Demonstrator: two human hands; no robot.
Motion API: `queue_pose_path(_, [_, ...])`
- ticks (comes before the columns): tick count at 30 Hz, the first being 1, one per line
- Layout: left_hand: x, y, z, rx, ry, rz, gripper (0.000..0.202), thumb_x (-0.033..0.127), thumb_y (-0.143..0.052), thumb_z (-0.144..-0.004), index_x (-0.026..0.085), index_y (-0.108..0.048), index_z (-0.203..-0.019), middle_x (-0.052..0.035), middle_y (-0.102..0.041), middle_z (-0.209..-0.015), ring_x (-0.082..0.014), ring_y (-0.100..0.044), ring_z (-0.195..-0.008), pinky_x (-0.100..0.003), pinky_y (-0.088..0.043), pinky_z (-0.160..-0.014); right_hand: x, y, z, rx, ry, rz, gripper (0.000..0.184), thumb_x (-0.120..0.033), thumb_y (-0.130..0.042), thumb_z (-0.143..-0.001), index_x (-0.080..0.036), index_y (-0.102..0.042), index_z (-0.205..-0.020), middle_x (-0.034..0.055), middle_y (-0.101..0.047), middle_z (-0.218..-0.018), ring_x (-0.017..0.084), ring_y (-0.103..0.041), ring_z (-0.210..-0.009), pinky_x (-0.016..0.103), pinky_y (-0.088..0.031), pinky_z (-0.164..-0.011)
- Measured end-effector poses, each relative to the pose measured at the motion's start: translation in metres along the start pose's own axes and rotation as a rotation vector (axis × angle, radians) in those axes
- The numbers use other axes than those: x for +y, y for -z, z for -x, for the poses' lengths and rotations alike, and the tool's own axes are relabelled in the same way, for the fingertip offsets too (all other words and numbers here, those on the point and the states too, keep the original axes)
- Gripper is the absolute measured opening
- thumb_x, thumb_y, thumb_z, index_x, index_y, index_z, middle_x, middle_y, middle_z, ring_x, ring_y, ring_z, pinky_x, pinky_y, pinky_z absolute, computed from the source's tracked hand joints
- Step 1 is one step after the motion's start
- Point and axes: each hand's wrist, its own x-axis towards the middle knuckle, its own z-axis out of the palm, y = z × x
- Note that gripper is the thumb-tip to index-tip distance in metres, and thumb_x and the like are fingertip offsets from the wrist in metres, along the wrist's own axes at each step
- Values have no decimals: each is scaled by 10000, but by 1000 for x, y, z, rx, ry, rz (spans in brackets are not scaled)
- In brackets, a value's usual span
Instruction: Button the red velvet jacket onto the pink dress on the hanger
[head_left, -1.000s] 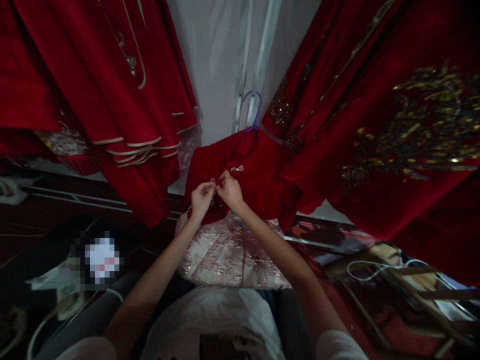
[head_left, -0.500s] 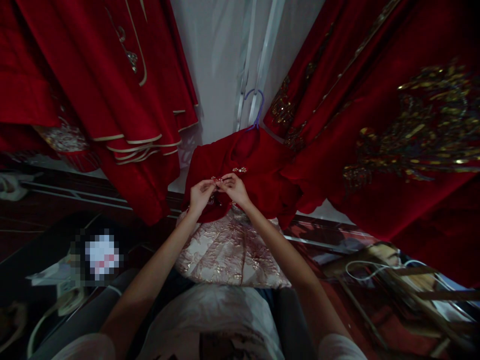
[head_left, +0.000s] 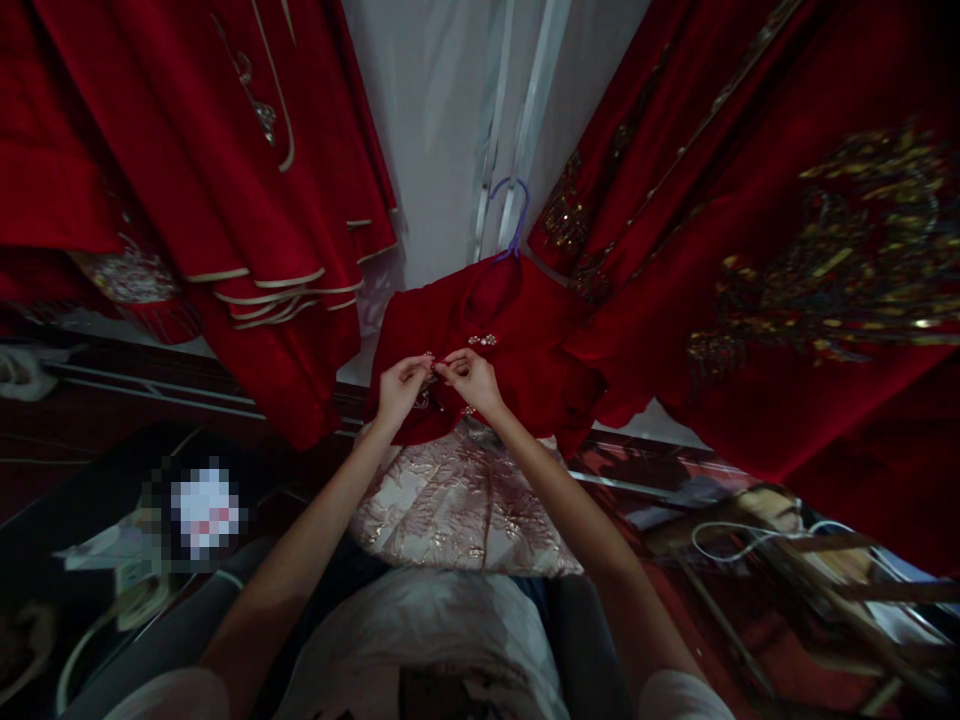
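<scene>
Red garment | soft folds | bead cluster | crinkled, glinting brocade

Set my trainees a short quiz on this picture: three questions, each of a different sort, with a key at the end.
1. True or false: the left hand and the right hand have their fingertips close together at the red garment in front of the person.
2. What colour is the hanger? a) yellow b) purple c) green
3. On which side of the picture is the large gold embellishment?

Key: 1. True. 2. b. 3. The right side.
</scene>
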Motion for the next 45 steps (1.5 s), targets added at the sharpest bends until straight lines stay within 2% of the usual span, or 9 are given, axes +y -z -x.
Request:
queue_pose_path(19, [-1,10,-1,-68,-98,-209,272,317,-697,-718,153,-731,-932,-91,-732,-957,-185,-700,-800,-341,-574,-795,-12,-3,3,77,48,106,103,-237,-650,-781,-167,-607,-843,26,-692,-804,121,-661,-706,234,-530,-702])
queue_pose_path(27, [8,8,-7,-180,-125,-226,236,308,-659,-769,154,-696,-944,-70,-724,-930,-154,-685,-824,-283,-556,-787,-2,-3,0,55,57,60,52,-224,-624,-795,-186,-623,-830,4,-709,-813,117,-682,-704,222,-550,-674])
queue_pose_path(29, [3,5,-8,-126,-127,-217,230,297,-644,-778,159,-670,-960,-64,-712,-918,-146,-677,-832,-269,-552,-777,4,-1,2,24,63,17,85,-253,-586,-830,-191,-631,-868,8,-716,-863,113,-686,-744,232,-558,-711])
queue_pose_path(31, [-6,2,-5,5,-119,-195,187,275,-632,-773,160,-628,-920,-46,-690,-866,-130,-666,-772,-255,-552,-730,8,2,7,0,64,5,122,-261,-548,-858,-195,-630,-918,10,-715,-900,108,-684,-781,238,-558,-741])
queue_pose_path(34, [-25,-2,10,139,-37,-169,126,270,-570,-799,168,-563,-873,-14,-646,-774,-113,-632,-630,-256,-547,-634,13,12,24,-18,46,128,106,-223,-537,-855,-195,-617,-919,9,-707,-879,106,-670,-755,232,-543,-731])
queue_pose_path(37, [-44,-6,36,17,30,-332,77,229,-551,-795,168,-578,-836,-27,-648,-780,-139,-647,-689,-294,-545,-700,19,26,48,-8,-20,374,66,-198,-543,-840,-204,-605,-863,22,-689,-845,122,-653,-721,234,-517,-703])
queue_pose_path(40, [-55,-8,59,-79,-8,-584,175,140,-581,-742,167,-597,-914,-68,-636,-961,-160,-651,-810,-318,-523,-795,33,37,68,49,-67,534,111,-184,-538,-836,-208,-593,-929,61,-675,-929,151,-644,-775,263,-499,-715])
queue_pose_path(42, [-58,-10,66,-115,-21,-681,268,116,-577,-735,173,-574,-997,-81,-604,-1039,-152,-645,-788,-306,-518,-770,46,42,74,18,-83,488,167,-171,-553,-822,-196,-578,-985,77,-666,-975,153,-637,-798,269,-499,-724])
queue_pose_path(45, [-55,-13,67,-162,-19,-774,226,154,-578,-764,175,-549,-987,-77,-605,-1024,-137,-629,-709,-285,-502,-720,65,42,75,-84,-120,297,195,-200,-600,-799,-172,-568,-989,79,-659,-961,135,-626,-780,261,-508,-712])
